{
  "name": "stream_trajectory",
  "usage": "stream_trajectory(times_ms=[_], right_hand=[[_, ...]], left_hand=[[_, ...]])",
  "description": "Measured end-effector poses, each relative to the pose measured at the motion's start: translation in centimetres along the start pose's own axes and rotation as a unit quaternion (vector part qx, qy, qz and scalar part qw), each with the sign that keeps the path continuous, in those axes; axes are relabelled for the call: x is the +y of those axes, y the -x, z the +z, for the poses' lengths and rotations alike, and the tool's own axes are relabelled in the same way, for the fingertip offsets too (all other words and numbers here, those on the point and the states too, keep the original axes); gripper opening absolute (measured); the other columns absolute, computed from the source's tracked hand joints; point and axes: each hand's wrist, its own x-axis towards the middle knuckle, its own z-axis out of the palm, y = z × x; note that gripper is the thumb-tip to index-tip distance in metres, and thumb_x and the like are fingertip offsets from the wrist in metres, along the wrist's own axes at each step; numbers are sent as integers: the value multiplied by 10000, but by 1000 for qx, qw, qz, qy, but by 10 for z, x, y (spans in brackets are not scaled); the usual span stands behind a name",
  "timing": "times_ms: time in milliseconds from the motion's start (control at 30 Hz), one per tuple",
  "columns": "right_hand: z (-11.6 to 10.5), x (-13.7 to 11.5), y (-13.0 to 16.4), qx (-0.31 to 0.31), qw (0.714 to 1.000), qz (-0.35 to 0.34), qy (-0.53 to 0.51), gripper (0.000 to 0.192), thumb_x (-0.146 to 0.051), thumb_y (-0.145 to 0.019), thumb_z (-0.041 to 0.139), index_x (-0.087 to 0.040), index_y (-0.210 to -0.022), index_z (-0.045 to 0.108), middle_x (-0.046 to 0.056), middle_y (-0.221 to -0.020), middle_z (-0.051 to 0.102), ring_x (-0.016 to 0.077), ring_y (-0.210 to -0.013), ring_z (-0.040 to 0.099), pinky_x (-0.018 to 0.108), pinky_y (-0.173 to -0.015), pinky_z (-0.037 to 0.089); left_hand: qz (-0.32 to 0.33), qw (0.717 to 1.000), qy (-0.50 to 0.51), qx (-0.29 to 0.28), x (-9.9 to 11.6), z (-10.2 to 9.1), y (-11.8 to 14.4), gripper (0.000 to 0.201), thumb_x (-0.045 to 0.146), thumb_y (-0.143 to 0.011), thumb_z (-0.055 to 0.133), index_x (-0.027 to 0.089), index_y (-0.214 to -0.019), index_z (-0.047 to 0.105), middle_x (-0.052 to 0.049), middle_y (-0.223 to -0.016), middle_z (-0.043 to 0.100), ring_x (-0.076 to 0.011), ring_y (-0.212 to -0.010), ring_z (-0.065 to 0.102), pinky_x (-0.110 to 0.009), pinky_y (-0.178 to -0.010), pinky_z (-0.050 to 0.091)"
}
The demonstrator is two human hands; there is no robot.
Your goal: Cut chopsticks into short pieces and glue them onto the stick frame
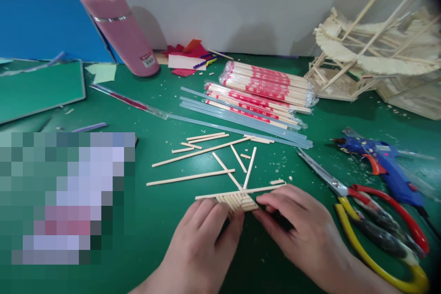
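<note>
A small piece of glued wooden sticks (pixel 234 202) sits low in the middle, its short sticks laid side by side in slanting rows. My left hand (pixel 206 234) is closed around its left and near side, the fingers hiding part of it. My right hand (pixel 296 220) has thumb and forefinger at its right tip, closed on that corner. Across the far edge of the piece runs a long thin stick (pixel 210 196), its right end by my right knuckles. Two more sticks (pixel 251 165) reach away from the piece in a V.
Loose cut sticks (pixel 189 178) lie beyond my hands, before glue sticks (pixel 241 121) and wrapped chopsticks (pixel 268 80). At right are scissors (pixel 339 187), a blue glue gun (pixel 392 165) and a stick model (pixel 365 62). A pink bottle (pixel 127 32) stands back left. A blurred patch covers the left.
</note>
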Motion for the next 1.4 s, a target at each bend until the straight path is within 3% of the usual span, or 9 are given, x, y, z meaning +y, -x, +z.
stream_trajectory(times_ms=[100,167,300,533,800,1400], right_hand=[[-1,-1,0,6,1000,2,0,137,-195,-777,577,-196,-914,583,15,-740,592,145,-676,540,282,-598,452],[-1,-2,-1,12,1000,-4,7,111,-193,-776,576,-203,-886,593,15,-739,592,145,-666,539,279,-590,442],[0,-5,-3,-4,999,-30,19,71,-193,-797,553,-220,-814,617,4,-727,595,136,-646,527,275,-587,416],[4,-9,-6,-50,998,-42,26,127,-199,-836,501,-220,-851,625,2,-731,592,133,-652,506,284,-610,392],[4,-11,-7,-45,996,-55,47,152,-174,-846,472,-201,-813,619,2,-702,584,129,-623,481,278,-579,366],[0,-17,-11,-29,995,-74,63,199,-144,-840,457,-187,-821,651,18,-666,582,139,-610,485,274,-550,386]], left_hand=[[80,997,-6,-7,-1,-6,-1,179,110,-828,435,161,-829,607,-26,-689,581,-147,-640,533,-265,-570,461],[94,996,-11,-3,-1,-7,-1,177,101,-821,439,145,-863,605,-39,-713,587,-157,-654,536,-277,-576,474],[85,996,-23,2,-1,-7,-2,208,109,-835,412,149,-785,610,-32,-662,572,-148,-612,530,-259,-544,480],[91,995,-41,7,1,-8,-1,260,97,-840,393,155,-715,613,-22,-622,566,-139,-584,530,-248,-531,471],[78,996,-36,-18,1,-6,-2,270,97,-840,393,145,-734,636,-33,-619,574,-146,-580,530,-260,-517,476],[72,997,-30,-17,1,-5,1,260,104,-836,408,142,-699,627,-34,-602,570,-145,-564,519,-267,-504,458]])
